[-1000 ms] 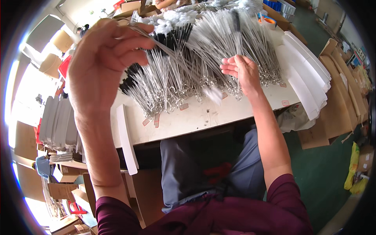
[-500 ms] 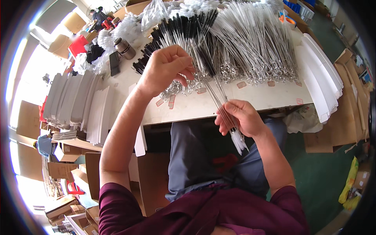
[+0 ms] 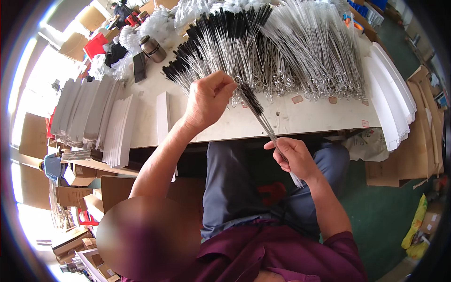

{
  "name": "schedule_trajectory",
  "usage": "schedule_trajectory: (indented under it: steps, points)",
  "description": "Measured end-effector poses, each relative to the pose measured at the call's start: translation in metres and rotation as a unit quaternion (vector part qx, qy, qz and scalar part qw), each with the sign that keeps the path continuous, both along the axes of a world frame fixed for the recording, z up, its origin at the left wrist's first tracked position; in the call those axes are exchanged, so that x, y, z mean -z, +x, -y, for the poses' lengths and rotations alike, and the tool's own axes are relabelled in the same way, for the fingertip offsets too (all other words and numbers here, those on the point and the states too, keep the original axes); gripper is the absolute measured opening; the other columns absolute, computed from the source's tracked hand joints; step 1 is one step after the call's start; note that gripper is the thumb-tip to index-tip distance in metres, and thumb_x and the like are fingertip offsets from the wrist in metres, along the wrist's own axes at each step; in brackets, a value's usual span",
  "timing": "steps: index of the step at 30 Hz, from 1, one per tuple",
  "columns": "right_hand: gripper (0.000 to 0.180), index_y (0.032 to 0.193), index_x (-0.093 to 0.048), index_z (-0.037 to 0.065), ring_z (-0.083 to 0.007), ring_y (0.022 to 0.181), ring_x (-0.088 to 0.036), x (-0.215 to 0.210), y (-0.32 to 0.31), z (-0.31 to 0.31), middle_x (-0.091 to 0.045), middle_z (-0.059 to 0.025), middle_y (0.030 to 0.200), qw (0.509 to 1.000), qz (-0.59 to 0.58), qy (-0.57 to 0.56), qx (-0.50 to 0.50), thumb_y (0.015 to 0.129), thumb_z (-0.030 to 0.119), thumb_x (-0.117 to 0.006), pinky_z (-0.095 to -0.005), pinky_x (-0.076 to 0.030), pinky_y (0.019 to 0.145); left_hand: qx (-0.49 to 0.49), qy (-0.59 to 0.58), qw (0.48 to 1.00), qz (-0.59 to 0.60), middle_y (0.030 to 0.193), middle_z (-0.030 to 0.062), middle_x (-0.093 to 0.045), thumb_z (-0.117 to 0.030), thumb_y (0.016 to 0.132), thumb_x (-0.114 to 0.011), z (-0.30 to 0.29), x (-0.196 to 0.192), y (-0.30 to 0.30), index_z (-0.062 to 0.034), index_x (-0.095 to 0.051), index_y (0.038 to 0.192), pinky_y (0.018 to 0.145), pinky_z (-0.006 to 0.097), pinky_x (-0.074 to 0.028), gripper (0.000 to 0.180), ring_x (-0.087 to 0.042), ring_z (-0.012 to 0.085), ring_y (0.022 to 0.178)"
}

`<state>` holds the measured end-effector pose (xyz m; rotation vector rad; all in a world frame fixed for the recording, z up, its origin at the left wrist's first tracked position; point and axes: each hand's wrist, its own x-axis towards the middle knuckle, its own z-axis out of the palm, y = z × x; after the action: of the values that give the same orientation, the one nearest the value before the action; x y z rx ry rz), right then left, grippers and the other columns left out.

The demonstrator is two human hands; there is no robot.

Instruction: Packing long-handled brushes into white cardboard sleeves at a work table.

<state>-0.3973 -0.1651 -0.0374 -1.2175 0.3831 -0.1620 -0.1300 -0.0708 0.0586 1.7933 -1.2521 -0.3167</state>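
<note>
My right hand [image 3: 295, 157] is closed around a small bundle of thin wire brushes [image 3: 267, 123], held slanting in front of the table edge. Black bristles [image 3: 252, 100] form its upper end, and pale tips stick out below my fist. My left hand [image 3: 210, 99] is pinched close beside the upper end of this bundle; its fingertips hide what, if anything, they grip. Just beyond lies a big heap of wire brushes on the table, black-bristled brushes [image 3: 230, 30] on the left and white-bristled brushes [image 3: 307, 35] on the right, their looped ends toward me.
Stacks of folded white card [image 3: 84, 113] stand at the left, with more white card [image 3: 387, 94] at the right edge. A metal flask [image 3: 152, 49] and a dark phone [image 3: 139, 66] lie behind. Cardboard [image 3: 404, 141] leans at the right. Another person [image 3: 123, 11] is far back.
My left hand has moved slightly right and down, its fingers closing from loosely curled to a pinch. The bundle's black ends now lie closer together. My right hand sits a little lower.
</note>
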Motion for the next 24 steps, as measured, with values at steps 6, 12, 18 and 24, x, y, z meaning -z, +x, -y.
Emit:
schedule_trajectory:
  steps: [6, 12, 18, 24]
  points:
    - [0.034, 0.120, -0.069, 0.000, -0.0049, 0.062, -0.046, 0.001, 0.001, -0.012, -0.050, 0.0029, 0.068, 0.985, 0.003, -0.154, 0.071, 0.110, 0.027, -0.051, -0.0230, -0.040, 0.056, 0.000, -0.076, 0.978, 0.196, 0.076, 0.0109, -0.070, -0.003, 0.091, -0.073, -0.010, 0.008, -0.011, 0.0004, -0.068, 0.092, 0.062, 0.032, -0.056, 0.006, -0.072, 0.0197, 0.069]
    - [0.029, 0.115, -0.070, 0.000, -0.0065, 0.063, -0.046, 0.011, -0.003, -0.021, -0.047, 0.0027, 0.068, 0.965, -0.019, -0.244, 0.092, 0.109, 0.024, -0.053, -0.0254, -0.040, 0.058, 0.102, -0.046, 0.908, 0.404, 0.073, 0.0074, -0.058, -0.002, 0.082, -0.073, -0.028, 0.015, -0.042, -0.0053, -0.065, 0.095, 0.054, 0.038, -0.052, 0.016, -0.064, 0.0258, 0.062]
    - [0.028, 0.111, -0.071, 0.000, -0.0056, 0.062, -0.040, 0.014, -0.008, -0.020, -0.045, 0.0040, 0.067, 0.964, -0.018, -0.238, 0.118, 0.109, 0.023, -0.055, -0.0248, -0.036, 0.056, 0.078, -0.044, 0.940, 0.330, 0.080, 0.0109, -0.065, -0.009, 0.085, -0.075, -0.055, 0.037, -0.044, -0.0032, -0.068, 0.098, 0.060, 0.037, -0.056, 0.016, -0.067, 0.0265, 0.067]
    - [0.030, 0.109, -0.072, 0.000, -0.0029, 0.059, -0.034, 0.017, -0.006, -0.019, -0.039, 0.0077, 0.064, 0.978, -0.040, -0.174, 0.112, 0.109, 0.025, -0.056, -0.0231, -0.030, 0.052, -0.091, 0.079, 0.982, 0.145, 0.084, 0.0151, -0.072, -0.019, 0.088, -0.076, -0.055, 0.073, 0.006, -0.0006, -0.069, 0.106, 0.069, 0.039, -0.058, 0.027, -0.072, 0.0263, 0.074]
